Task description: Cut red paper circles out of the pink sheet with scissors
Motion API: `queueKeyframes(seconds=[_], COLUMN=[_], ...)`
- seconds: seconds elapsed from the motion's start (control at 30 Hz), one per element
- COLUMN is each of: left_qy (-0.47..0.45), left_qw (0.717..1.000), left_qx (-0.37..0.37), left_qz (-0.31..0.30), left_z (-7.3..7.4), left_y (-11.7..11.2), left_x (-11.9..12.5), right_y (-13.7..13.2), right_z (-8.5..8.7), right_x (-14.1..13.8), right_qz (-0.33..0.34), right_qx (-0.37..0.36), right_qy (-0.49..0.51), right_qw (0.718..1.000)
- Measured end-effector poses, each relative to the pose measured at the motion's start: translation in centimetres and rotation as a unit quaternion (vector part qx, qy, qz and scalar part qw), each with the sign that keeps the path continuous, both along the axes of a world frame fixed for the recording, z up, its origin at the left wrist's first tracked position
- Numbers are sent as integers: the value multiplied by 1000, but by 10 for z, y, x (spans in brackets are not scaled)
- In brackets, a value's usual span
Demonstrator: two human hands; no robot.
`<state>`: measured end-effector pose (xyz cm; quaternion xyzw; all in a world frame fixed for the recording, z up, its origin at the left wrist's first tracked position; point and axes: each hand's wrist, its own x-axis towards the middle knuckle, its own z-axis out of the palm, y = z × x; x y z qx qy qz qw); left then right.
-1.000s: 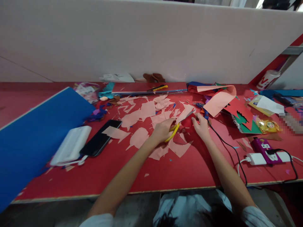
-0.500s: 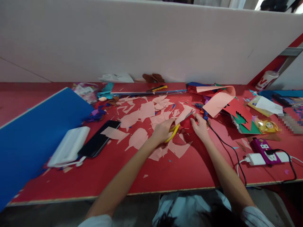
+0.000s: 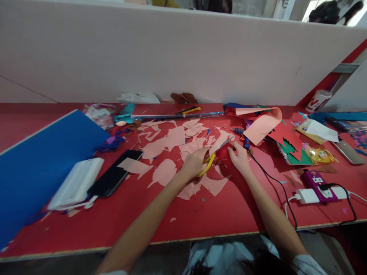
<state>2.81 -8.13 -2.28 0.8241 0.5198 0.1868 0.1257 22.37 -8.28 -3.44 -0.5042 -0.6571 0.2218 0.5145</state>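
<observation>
Craft workshop, prob. shared: red workbench [image 3: 200,217], white partition [image 3: 143,57], paper offcuts [image 3: 163,172] everywhere, power strip [image 3: 308,195] w/ cords.

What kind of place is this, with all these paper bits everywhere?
It looks like a craft workshop or art room. The left hand holds yellow-handled scissors, flat pink paper scraps lie all around, and everything sits on a long red worktable.

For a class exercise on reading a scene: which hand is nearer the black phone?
Left. The left hand is to the phone's right, with paper scraps between them; the right hand is farther right, beyond the left hand.
</observation>
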Motion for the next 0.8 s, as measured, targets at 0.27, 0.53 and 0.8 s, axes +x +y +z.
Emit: queueKeyframes(seconds=[0.27, 0.53, 0.8], left_qy=[-36, -37, -12], left_qw=[999, 999, 999], left_qx=[4, 7, 20], left_qz=[-11, -1, 27], left_z=[2, 3, 6], left_y=[-3, -5, -11], left_x=[2, 4, 10], right_y=[-2, -5, -5], right_z=[2, 4, 2], right_x=[-3, -8, -10], right_qz=[-2, -15, -13], right_qx=[-14, -24, -18], right_qy=[22, 36, 55], right_qw=[1000, 999, 998])
